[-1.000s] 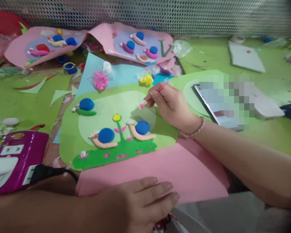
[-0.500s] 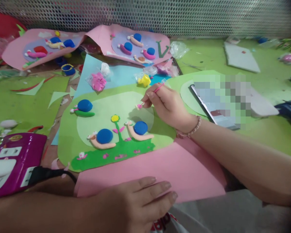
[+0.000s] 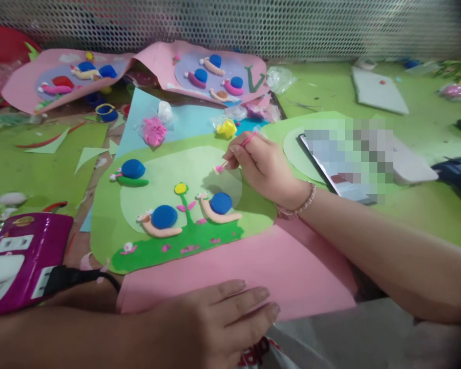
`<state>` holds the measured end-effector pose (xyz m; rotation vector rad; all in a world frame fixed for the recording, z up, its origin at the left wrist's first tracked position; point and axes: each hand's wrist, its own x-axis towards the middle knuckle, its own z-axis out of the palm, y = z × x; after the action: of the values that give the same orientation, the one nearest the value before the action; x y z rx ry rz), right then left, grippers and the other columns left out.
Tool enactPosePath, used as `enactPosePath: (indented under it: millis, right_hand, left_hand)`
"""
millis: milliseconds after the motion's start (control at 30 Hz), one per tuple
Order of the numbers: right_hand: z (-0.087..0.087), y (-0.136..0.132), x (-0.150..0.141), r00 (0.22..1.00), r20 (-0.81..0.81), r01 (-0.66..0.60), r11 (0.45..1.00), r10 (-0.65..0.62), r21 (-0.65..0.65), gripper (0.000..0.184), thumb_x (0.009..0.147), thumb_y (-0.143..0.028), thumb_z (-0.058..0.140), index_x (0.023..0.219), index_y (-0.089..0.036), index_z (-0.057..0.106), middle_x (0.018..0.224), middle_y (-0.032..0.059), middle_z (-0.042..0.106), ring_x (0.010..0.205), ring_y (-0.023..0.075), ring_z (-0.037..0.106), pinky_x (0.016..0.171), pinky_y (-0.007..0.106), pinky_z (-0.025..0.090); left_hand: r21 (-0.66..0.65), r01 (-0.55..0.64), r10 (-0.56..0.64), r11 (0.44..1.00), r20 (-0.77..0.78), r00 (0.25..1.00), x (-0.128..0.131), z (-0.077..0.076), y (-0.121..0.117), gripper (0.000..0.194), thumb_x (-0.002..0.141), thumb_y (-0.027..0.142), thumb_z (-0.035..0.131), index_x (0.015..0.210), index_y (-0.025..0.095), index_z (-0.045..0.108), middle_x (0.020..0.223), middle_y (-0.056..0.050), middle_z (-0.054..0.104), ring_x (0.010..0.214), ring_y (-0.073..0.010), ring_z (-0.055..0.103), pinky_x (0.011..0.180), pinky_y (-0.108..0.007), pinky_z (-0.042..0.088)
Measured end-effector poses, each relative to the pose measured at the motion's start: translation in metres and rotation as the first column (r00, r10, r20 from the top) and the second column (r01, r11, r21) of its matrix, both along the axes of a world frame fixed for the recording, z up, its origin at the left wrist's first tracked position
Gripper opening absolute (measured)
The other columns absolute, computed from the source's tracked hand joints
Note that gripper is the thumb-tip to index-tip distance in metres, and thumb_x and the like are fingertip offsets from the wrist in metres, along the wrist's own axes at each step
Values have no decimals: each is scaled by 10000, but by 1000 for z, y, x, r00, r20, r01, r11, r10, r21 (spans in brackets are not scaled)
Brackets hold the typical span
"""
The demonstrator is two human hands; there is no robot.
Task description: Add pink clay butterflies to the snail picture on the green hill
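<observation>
A green paper picture (image 3: 107, 225) lies in front of me, with clay snails (image 3: 218, 207), a yellow flower (image 3: 181, 188) and clay grass on it. My right hand (image 3: 263, 166) pinches a thin pink modelling tool (image 3: 234, 152), its tip just above the pale green oval near the upper right snail. My left hand (image 3: 215, 323) lies flat, fingers stretched out, on the near edge of a pink sheet (image 3: 292, 266) that sits under the picture.
Two more snail pictures (image 3: 215, 72) on pink paper lie at the back by a perforated metal wall. Bagged pink clay (image 3: 153, 130) and yellow clay (image 3: 226, 128) rest on blue paper. A purple power strip (image 3: 26, 251) with a black plug sits at the left; a blurred tablet (image 3: 346, 164) at the right.
The view has shifted slightly, so everything sits a little further left. My right hand with the pink tool stays over the pale oval; my left hand has not moved.
</observation>
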<state>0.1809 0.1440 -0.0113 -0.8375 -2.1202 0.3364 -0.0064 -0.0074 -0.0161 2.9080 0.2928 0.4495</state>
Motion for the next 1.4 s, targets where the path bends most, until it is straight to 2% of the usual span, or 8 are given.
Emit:
enactPosePath:
  millis: [167,267,467,567,767,1167,1267,1400]
  right_hand:
    - [0,0,0,998,36,-58,998,56,35,271,991,-262,281,787,-195,447,737,20,602,669,95,574,718,271,480]
    - [-2,1,0,999,6,-34,999,34,33,265,988,-252,289,774,-193,433,741,23,602,670,96,575,693,264,479]
    - [-1,1,-1,997,19,-81,994,80,67,225,977,-199,311,793,-190,440,740,14,589,654,86,568,714,255,475]
    - [-1,1,-1,999,5,-37,999,36,37,243,984,-234,302,777,-194,421,759,22,593,672,92,577,700,253,472]
    - [-2,1,-1,997,23,-69,995,67,72,217,974,-195,317,798,-189,444,762,19,593,691,93,577,718,255,466]
    - [-1,0,-1,999,1,-35,998,35,60,230,972,-190,320,777,-179,441,744,18,589,694,90,573,706,245,469]
    - [-1,-1,-1,998,30,-62,995,60,84,205,964,-162,332,798,-176,451,747,13,592,684,87,569,716,248,463]
    - [0,-2,-2,999,47,-21,997,17,79,230,972,-183,317,783,-178,447,752,21,599,691,92,571,707,251,459]
  left_hand:
    - [-5,-13,13,1000,12,1000,2,-2,-4,313,959,220,419,1192,149,615,1336,42,561,1264,-159,460,1107,-287,332]
    - [-20,-49,50,999,38,998,2,-3,-5,312,959,207,415,1189,144,616,1330,49,566,1259,-156,463,1107,-286,330]
    - [25,28,-28,999,-9,1000,-1,3,0,311,954,225,427,1187,156,621,1350,29,549,1261,-167,473,1089,-292,361]
    - [23,20,-20,1000,-12,1000,-1,3,1,312,956,235,428,1191,155,618,1359,28,540,1265,-169,470,1089,-294,362]
    - [14,-29,29,999,38,999,1,-2,-2,308,949,206,435,1186,145,622,1339,36,559,1256,-162,469,1099,-291,348]
    - [-15,-73,74,997,128,989,5,-15,-11,310,952,190,409,1141,142,650,1313,34,582,1258,-170,464,1124,-302,315]
    - [-5,-62,62,998,103,993,3,-11,-8,299,947,194,426,1141,151,649,1318,37,577,1253,-165,471,1114,-296,330]
    - [32,5,-6,999,17,1000,1,-2,0,297,947,220,441,1168,166,633,1344,35,554,1259,-168,472,1093,-294,356]
